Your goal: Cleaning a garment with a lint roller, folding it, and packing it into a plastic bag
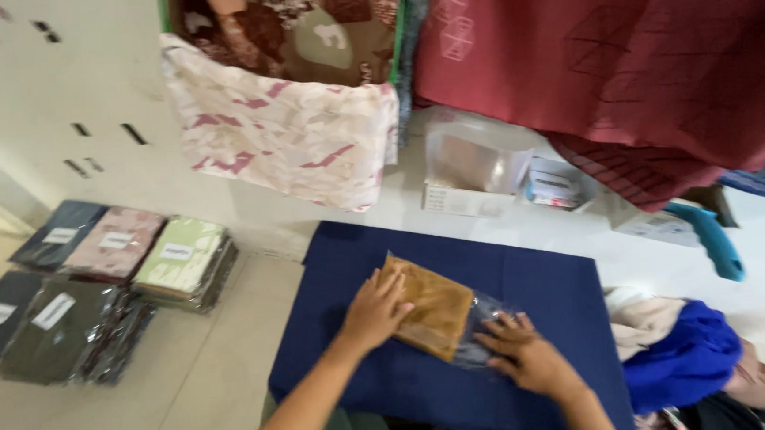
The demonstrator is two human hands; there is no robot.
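A folded mustard-brown cloth [432, 307] lies partly inside a clear plastic bag [476, 331] on a dark blue table [537, 285]. My left hand [373, 312] presses flat on the cloth's left end. At the right end, my right hand [527, 353] rests on the open mouth of the bag, fingers spread over the plastic.
Stacks of bagged folded cloths [95, 286] lie on the floor at left. A pink patterned cloth [284, 132] and dark red cloths [621, 59] hang behind. Clear boxes [477, 165] stand at the back. A blue tool handle [711, 239] and blue and cream fabric [674, 348] lie right.
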